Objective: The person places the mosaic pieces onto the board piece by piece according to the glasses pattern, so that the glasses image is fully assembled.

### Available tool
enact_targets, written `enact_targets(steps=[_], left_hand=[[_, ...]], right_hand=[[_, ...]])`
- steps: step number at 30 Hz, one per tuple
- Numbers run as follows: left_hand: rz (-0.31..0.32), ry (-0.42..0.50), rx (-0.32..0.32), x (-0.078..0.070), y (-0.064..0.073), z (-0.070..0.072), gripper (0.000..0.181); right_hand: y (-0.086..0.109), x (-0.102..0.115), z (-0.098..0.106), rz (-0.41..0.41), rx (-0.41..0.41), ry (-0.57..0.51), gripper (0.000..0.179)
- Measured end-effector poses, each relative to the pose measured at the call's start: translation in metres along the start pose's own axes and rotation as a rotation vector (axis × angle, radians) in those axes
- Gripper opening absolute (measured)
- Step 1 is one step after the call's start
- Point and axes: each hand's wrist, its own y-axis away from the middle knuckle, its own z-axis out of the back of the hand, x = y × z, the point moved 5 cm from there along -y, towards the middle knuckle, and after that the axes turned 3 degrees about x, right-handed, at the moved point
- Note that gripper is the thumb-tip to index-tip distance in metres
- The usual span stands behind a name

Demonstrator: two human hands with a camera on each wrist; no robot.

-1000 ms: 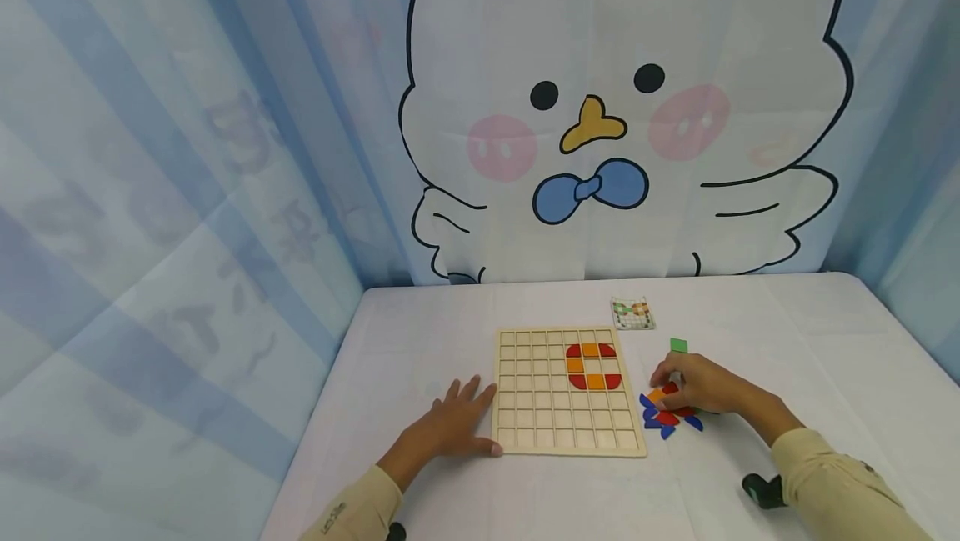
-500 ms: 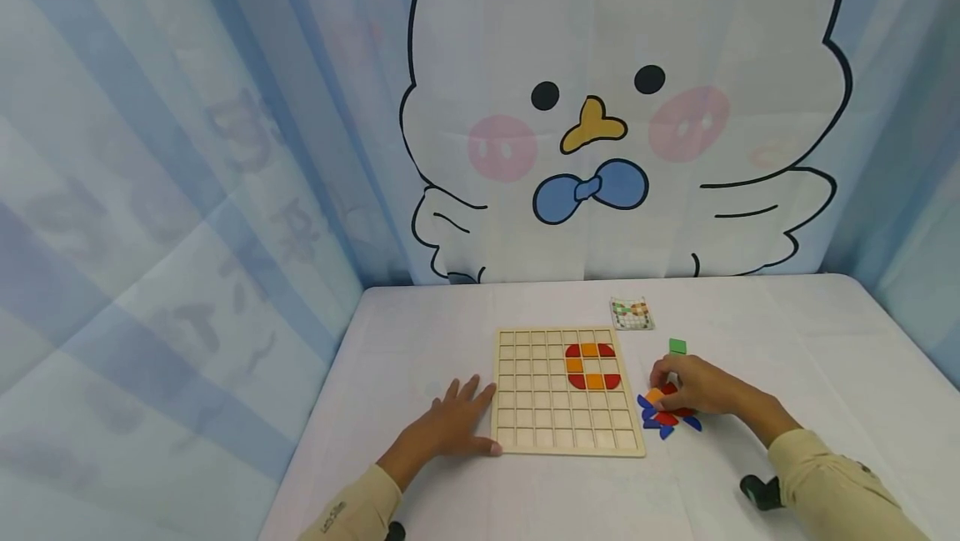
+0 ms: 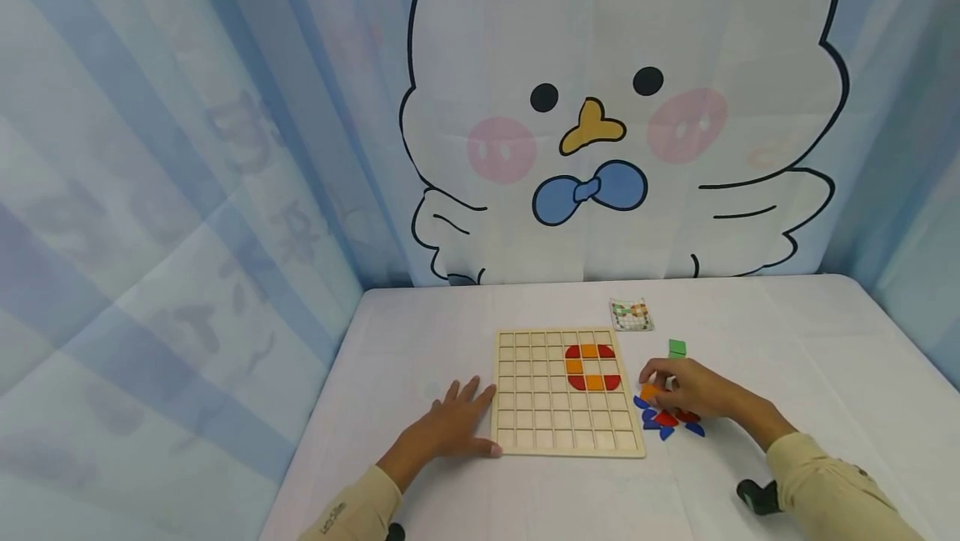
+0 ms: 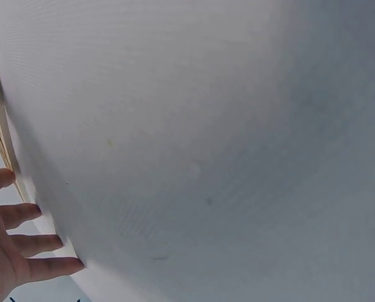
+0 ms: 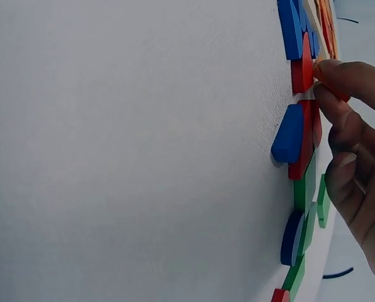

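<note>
My left hand [image 3: 453,424] rests with fingers spread along the left edge of a wooden grid board [image 3: 536,416]. In the left wrist view, its straight fingertips touch the board's side. On the board's right part sit red rounded tiles and orange square tiles [image 3: 590,350], arranged like a C. My right hand [image 3: 693,387] pinches an orange tile [image 3: 649,392] between thumb and fingertips, just right of the board. Under and around that hand lie loose blue tiles [image 3: 666,433] and red tiles [image 3: 666,419]. In the right wrist view, green tiles [image 5: 305,182] also show beside it; the palm hides some from above.
A small printed pattern card [image 3: 632,314] lies behind the board's far right corner. Green square tiles [image 3: 677,348] lie beyond the right hand. The white-covered table [image 3: 420,316] ends at a curtain [image 3: 480,241] with a cartoon figure. A dark object [image 3: 759,497] is by the right sleeve.
My right hand has shifted slightly left toward the board, and the orange tile has moved with it. My left hand and the board have stayed put.
</note>
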Motion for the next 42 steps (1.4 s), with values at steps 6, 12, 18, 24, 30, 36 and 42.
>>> enact_targets(steps=[6,12,18,24,30,36,42], left_hand=[[-0.002,0.007,0.004,0.0,0.0,0.0,0.101],[0.009,0.008,0.013,0.0,-0.003,-0.001,0.102],[0.011,0.015,0.018,0.0,-0.005,-0.002,0.101],[0.02,0.022,0.025,0.0,-0.006,-0.003,0.102],[0.024,0.023,0.03,0.001,-0.006,-0.003,0.102],[0.035,0.032,0.031,0.001,-0.005,-0.002,0.102],[0.035,0.027,0.026,0.0,-0.005,-0.001,0.102]], right_hand=[[-0.002,-0.001,0.0,-0.071,-0.024,-0.053,0.024],[-0.005,0.004,0.003,-0.052,-0.042,-0.095,0.026],[-0.011,0.01,0.007,-0.043,-0.043,-0.128,0.033],[-0.02,0.014,0.006,-0.057,-0.049,-0.167,0.036],[-0.031,0.015,0.005,-0.05,-0.075,-0.226,0.03],[-0.04,0.016,0.005,-0.006,-0.094,-0.207,0.028],[-0.044,0.018,0.006,0.015,-0.098,-0.2,0.03]])
